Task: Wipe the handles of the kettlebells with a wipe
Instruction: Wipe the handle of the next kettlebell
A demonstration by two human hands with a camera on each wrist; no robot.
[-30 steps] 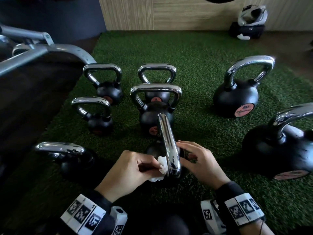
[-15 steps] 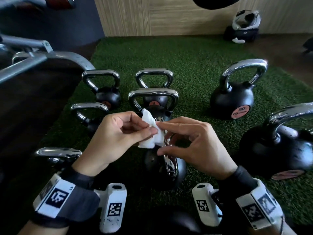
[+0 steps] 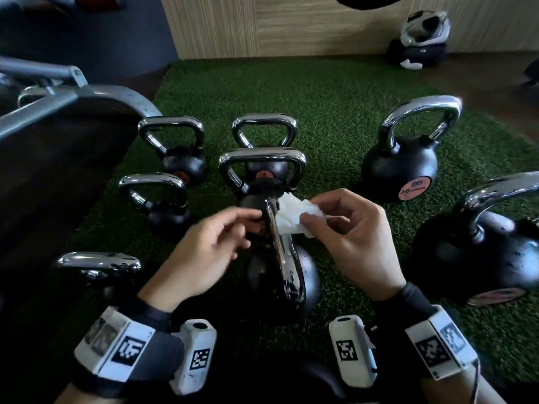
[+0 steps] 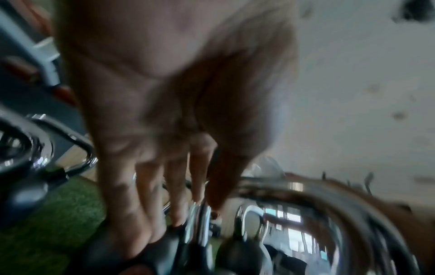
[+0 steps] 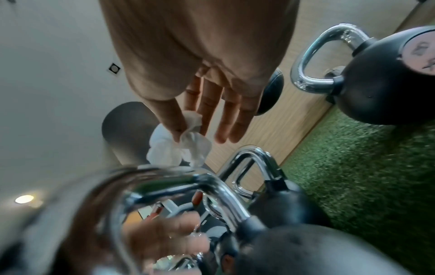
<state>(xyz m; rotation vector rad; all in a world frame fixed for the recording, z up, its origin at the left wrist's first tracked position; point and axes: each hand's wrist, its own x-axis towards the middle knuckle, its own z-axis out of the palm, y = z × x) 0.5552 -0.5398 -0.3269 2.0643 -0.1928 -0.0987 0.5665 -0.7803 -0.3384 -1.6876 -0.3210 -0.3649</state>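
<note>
The nearest black kettlebell (image 3: 309,282) stands on the turf, its chrome handle (image 3: 281,258) running towards me. My right hand (image 3: 313,218) pinches a crumpled white wipe (image 3: 291,220) between thumb and forefinger just right of the handle's far end; the other fingers are straight. In the right wrist view the wipe (image 5: 188,147) hangs from that hand (image 5: 200,121) above the handle (image 5: 226,188). My left hand (image 3: 250,225) is blurred, left of the handle's far end, fingers loosely curved and holding nothing. The left wrist view shows its fingers (image 4: 164,195) pointing down beside the handle (image 4: 200,219).
Several more chrome-handled kettlebells stand on the green turf (image 3: 320,97): one directly behind (image 3: 262,158), smaller ones at left (image 3: 153,185), large ones at right (image 3: 399,167) (image 3: 481,258). A metal-framed bench (image 3: 73,97) fills the left side. A white and black object (image 3: 420,36) sits by the back wall.
A second ago my left hand rubbed the wipe on the handle's near end. Both hands then held the wipe above it. Now the right hand has it and the left has let go.
</note>
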